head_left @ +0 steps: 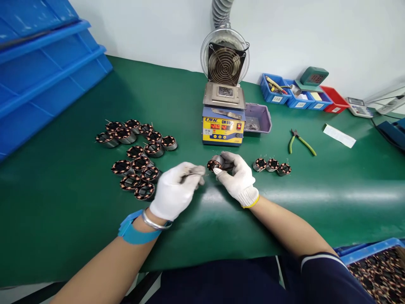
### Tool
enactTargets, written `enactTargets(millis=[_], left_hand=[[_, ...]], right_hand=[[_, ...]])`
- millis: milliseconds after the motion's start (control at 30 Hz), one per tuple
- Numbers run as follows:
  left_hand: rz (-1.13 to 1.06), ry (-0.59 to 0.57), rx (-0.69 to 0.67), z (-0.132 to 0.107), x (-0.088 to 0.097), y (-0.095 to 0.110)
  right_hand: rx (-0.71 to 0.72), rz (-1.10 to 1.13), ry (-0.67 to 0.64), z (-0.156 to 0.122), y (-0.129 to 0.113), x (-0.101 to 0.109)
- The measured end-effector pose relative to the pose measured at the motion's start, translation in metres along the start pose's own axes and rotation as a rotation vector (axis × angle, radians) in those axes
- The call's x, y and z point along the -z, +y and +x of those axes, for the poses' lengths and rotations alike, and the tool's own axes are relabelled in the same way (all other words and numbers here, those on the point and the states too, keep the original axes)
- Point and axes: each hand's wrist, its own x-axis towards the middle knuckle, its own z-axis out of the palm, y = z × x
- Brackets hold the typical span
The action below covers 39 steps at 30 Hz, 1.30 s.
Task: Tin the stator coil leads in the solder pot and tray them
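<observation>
My right hand point(236, 175), in a white knit glove, grips a copper-wound motor stator point(215, 163) just in front of the solder pot point(222, 126). Its wound face is turned towards my left hand point(179, 188). That hand is gloved too, with thumb and fingertips pinched together a short way left of the stator. Whether a wire end or anything else is in the pinch cannot be made out. Beyond my left hand stands a group of several stators point(136, 160). To the right of my right hand, three smaller-looking stators point(272, 165) stand in a row, thin wires sticking up.
Behind the pot is a fan point(225, 64) with a duct. A purple tray point(267, 120) adjoins it. Green-handled pliers point(302, 142) and a white strip point(339, 135) lie right. Small blue bins point(275, 97) line the wall. Blue crates point(47, 76) stand left; a stator-filled crate point(373, 252) sits lower right.
</observation>
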Motion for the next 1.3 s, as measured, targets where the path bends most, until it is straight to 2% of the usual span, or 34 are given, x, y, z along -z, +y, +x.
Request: enactTargets(millis=[100,167,267,367,433,567,667,900,1067,1300], left_hand=[[-0.204,0.273,-0.030,-0.002,0.005,0.002],[-0.262,0.303,-0.024,-0.004,0.003,0.000],[-0.220,0.117,0.013,-0.006,-0.006,-0.006],[-0.129,-0.106,0.041,-0.005,-0.018,-0.016],[-0.078,-0.196,0.039,-0.002,-0.023,-0.021],[0.001,-0.242,0.036,0.004,-0.023,-0.026],[0.020,-0.240,0.072,0.006,-0.019,-0.027],[0.127,-0.265,0.030,0.005,-0.019,-0.022],[0.154,-0.291,0.029,0.005,-0.020,-0.019],[0.171,-0.263,0.003,0.006,-0.019,-0.019]], right_hand=[[0.026,-0.029,0.032,0.000,-0.004,0.003],[0.078,-0.060,0.044,0.006,-0.011,0.008],[0.211,-0.193,0.070,0.037,-0.033,0.021],[0.382,-0.539,0.103,0.096,-0.065,0.039],[0.440,-0.815,0.119,0.143,-0.087,0.047],[0.415,-1.234,0.103,0.219,-0.116,0.047],[0.421,-1.423,0.056,0.248,-0.119,0.036],[0.406,-1.635,-0.024,0.261,-0.109,0.021],[0.395,-1.637,-0.038,0.260,-0.107,0.023],[0.401,-1.570,-0.027,0.262,-0.108,0.026]])
